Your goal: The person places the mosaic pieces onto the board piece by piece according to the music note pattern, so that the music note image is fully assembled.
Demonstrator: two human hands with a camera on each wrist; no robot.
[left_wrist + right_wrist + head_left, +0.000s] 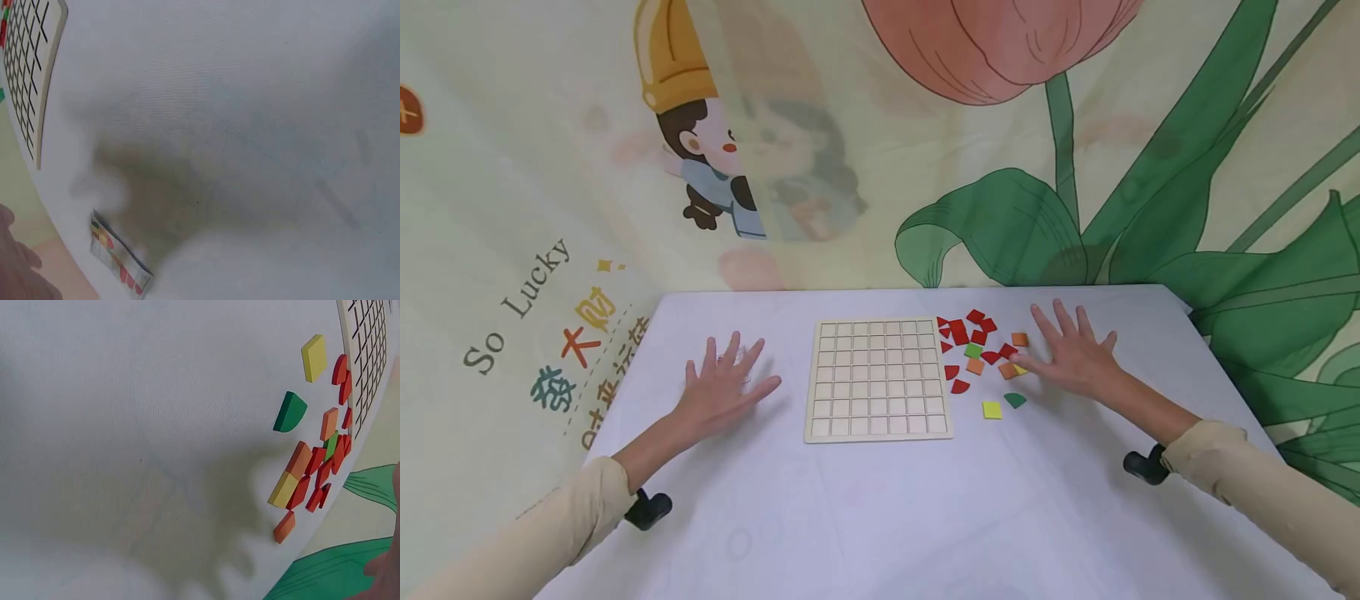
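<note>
Hovering with fingers spread, the right hand (1075, 358) grips nothing; its thumb reaches toward the loose coloured pieces (958, 332). The left hand (718, 392) is likewise spread and bare. Picking pieces up cleanly would, I judge, call for a fingertip pinch on opposite edges, as they are thin and crowded; the yellow tile (992, 410) and green wedge (1015, 400), apart on the near side, look easiest. Beyond the pieces, the gridded board (878, 380) lies flat on the bench (865, 517), between the hands. The right wrist view shows a second yellow tile (284, 489) against an orange tile (299, 459), partly hidden by the thumb in the head view; the left wrist view shows the print on a card (119, 257) that fingers mostly cover from above.
</note>
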